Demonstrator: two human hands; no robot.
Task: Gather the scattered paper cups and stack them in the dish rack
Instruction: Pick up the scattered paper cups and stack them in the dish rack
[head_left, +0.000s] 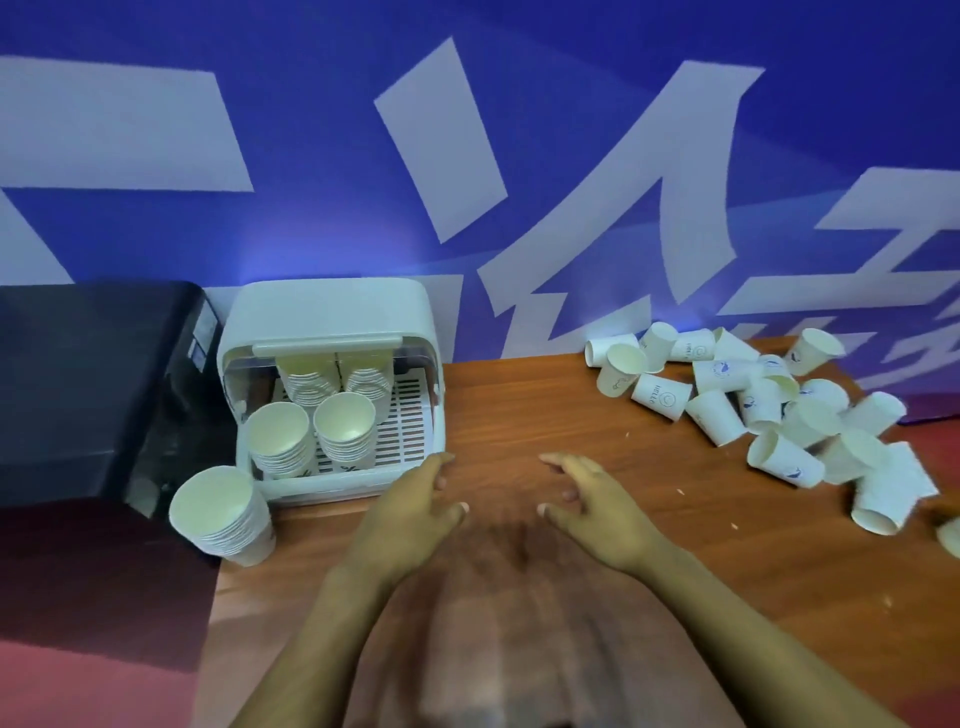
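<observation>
Two bare forearms reach forward over a wooden table (545, 426), seen from a head-worn camera. The left hand (410, 512) and right hand (597, 506) hover side by side above the wood, fingers loosely spread and holding nothing; the left fingertips lie just beside the front right corner of the dish rack (332, 395).

At the near left corner of the table, a tall stack of nested paper cups (223, 514) stands tilted outside the rack, touching its front wall. Inside the white rack, whose lid is raised, four more stacks stand on the slatted tray: two in front (311, 434) and two behind (335, 376) under the lid.

To the left of the rack sits a dark boxlike appliance (93, 384).

On the far right side of the table lies a heap of scattered paper cups (769, 410), most tipped on their sides, some overlapping, several printed with small blue marks. Small crumbs (680, 491) dot the wood near them.

Behind everything hangs a blue backdrop (519, 104) with large white lettering.
</observation>
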